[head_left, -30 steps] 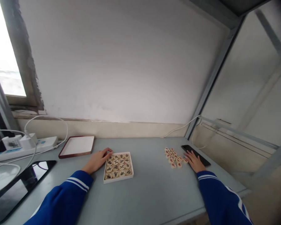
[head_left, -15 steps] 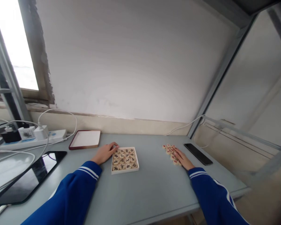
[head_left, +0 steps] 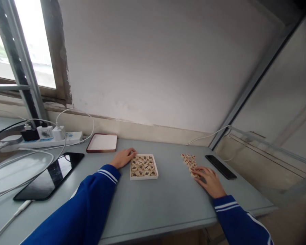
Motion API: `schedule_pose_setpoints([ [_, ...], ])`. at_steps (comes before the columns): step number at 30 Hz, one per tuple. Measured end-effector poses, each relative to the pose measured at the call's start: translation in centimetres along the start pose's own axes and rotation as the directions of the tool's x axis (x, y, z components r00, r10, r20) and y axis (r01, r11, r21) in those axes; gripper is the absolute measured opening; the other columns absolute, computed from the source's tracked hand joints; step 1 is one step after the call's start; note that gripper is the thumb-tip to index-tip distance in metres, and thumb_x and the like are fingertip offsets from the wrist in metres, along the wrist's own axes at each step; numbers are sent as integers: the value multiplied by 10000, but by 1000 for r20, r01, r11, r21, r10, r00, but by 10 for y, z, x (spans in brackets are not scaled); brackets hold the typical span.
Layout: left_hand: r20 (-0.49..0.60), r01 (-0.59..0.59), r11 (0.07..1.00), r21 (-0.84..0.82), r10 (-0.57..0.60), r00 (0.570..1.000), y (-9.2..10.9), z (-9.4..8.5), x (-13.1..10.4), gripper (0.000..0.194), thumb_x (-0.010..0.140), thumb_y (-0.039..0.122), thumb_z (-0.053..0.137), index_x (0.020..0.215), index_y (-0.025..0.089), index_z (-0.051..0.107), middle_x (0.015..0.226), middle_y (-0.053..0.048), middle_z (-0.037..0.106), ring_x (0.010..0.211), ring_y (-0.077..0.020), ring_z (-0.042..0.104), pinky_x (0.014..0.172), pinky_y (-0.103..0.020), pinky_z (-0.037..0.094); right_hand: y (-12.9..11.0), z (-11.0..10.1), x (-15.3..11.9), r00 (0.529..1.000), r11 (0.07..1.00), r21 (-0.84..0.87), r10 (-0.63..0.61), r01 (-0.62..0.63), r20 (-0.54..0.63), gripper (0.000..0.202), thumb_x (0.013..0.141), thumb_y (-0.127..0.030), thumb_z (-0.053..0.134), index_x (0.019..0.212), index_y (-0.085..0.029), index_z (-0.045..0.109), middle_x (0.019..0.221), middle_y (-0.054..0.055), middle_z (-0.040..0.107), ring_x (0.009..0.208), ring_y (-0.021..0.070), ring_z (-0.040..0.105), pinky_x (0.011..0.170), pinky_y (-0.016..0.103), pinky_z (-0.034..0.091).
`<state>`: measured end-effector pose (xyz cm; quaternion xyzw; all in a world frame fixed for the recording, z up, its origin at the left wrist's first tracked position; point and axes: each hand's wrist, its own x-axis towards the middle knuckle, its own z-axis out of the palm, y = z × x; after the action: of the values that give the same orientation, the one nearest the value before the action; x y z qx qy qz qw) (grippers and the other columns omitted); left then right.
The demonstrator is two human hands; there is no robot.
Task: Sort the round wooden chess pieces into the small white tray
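The left hand rests, loosely spread, at the white square box of round black-marked pieces. Right of this box, the right hand touches round red-marked pieces, grip unclear; farther right lies a flat black phone.

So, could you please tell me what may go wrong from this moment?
The round cream pieces with red characters lie loose at the right hand, so a careless sweep might scatter them.

The left hand is at a corner of the white square box; a push could shift it and jostle the round cream black-character pieces inside.

The flat black rectangular device lies near the right hand and might be knocked.
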<state>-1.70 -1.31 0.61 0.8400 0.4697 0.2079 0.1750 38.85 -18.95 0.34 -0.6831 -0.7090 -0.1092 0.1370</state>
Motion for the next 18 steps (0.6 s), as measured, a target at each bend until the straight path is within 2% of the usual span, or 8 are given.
schedule_pose_setpoints([
  [3,0,-5,999,-35,5,1000,0,0,0,521,823,570,226,1007,216,560,887,-55,643,855,-225,567,740,-299,386,-1,4,1,999,998,-53,-28,26,-35,305,767,-430,472,1014,-325,617,1125,45,560,1034,251,470,807,398,379],
  [7,-30,-8,995,-100,5,1000,-3,1,-2,520,820,568,261,974,189,582,913,-71,642,851,-211,560,730,-279,378,8,11,4,993,994,-30,-103,101,-57,312,781,-399,448,1002,-256,616,1060,79,575,950,238,506,797,377,410],
  [11,-54,-28,985,-168,19,998,-5,0,-4,512,815,563,296,905,169,611,829,-68,644,767,-190,557,669,-263,374,9,13,2,994,994,32,-103,103,-30,292,745,-479,483,896,-271,621,1019,73,586,894,244,532,757,373,450],
  [15,-89,-21,979,-203,3,996,0,-2,-8,501,813,546,319,854,155,630,675,-49,622,672,-169,544,601,-249,360,-9,10,0,991,986,128,-118,109,60,286,703,-539,515,795,-283,604,991,50,605,943,261,534,786,385,451],
  [18,-92,-38,970,-242,16,996,2,-4,-9,489,810,530,342,830,140,636,621,-43,608,636,-156,539,574,-238,357,-36,2,14,989,970,210,-136,120,60,286,678,-552,540,774,-289,598,994,42,607,952,272,531,804,402,433],
])
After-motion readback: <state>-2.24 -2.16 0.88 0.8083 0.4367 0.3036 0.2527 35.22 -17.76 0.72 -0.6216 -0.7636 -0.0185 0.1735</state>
